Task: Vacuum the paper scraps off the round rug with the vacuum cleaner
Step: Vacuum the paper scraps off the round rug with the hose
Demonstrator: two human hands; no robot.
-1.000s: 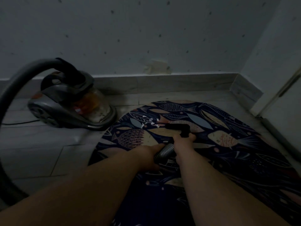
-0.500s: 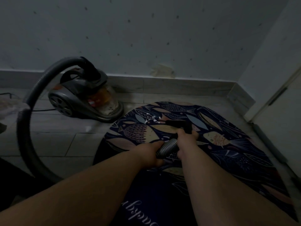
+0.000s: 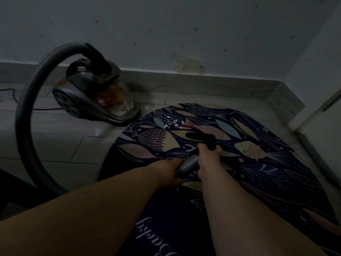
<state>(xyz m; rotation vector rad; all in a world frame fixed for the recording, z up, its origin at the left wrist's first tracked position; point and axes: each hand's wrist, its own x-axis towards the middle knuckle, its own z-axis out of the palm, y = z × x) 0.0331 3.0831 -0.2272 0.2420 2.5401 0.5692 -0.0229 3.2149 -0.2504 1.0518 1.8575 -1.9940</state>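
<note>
Okay, dim head view, right hand [image 3: 208,156] curled round the neck of the black nozzle [image 3: 200,137], left hand [image 3: 169,170] gripped the ribbed hose [image 3: 186,164] just behind, nozzle head lay on the round rug [image 3: 258,163], white paper scraps [image 3: 173,123] clustered just beyond it, vacuum cleaner [image 3: 92,100] sat on the floor [image 3: 55,145] beside the rug's edge.

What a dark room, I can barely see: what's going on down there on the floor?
A person is vacuuming. The left hand grips the ribbed hose and the right hand grips the black nozzle, which is over the round rug. The nozzle is just short of a cluster of white paper scraps, not yet picked up. The vacuum cleaner stands on the floor beside the rug, near the wall.
</note>
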